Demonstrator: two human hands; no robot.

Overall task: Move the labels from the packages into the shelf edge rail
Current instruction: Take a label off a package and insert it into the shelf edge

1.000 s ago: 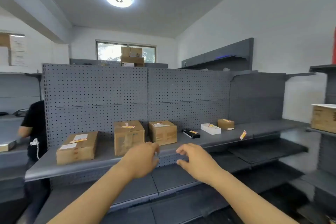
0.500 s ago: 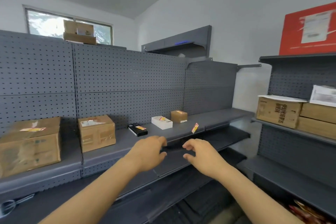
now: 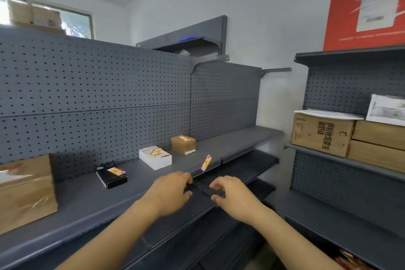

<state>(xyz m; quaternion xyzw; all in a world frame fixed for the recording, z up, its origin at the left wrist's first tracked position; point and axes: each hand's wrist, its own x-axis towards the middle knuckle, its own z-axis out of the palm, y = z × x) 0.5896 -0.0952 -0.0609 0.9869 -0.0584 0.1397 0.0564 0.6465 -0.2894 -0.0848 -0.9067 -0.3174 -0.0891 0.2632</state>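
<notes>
Red-and-yellow labels lie on a black package (image 3: 111, 176), a white box (image 3: 155, 158) and a small brown box (image 3: 183, 144) on the grey shelf (image 3: 72, 195). Another label (image 3: 206, 162) stands tilted in the shelf edge rail (image 3: 98, 223). A big brown box (image 3: 24, 193) sits at the far left. My left hand (image 3: 173, 190) hovers at the rail's front, just left of the standing label, its fingers loosely curled and nothing seen in them. My right hand (image 3: 230, 195) is beside it, over the lower shelf, thumb and fingers apart and holding nothing.
A pegboard back panel (image 3: 98, 94) rises behind the shelf. Lower shelves (image 3: 241, 166) jut out beneath my hands. On the right stands a second shelving unit (image 3: 341, 182) with cardboard boxes (image 3: 322, 131) and a red box (image 3: 363, 6) on top.
The view has swung to the right along the shelf, past the large boxes. Both hands moved right with it, keeping the same curled pose, and are now by the standing label.
</notes>
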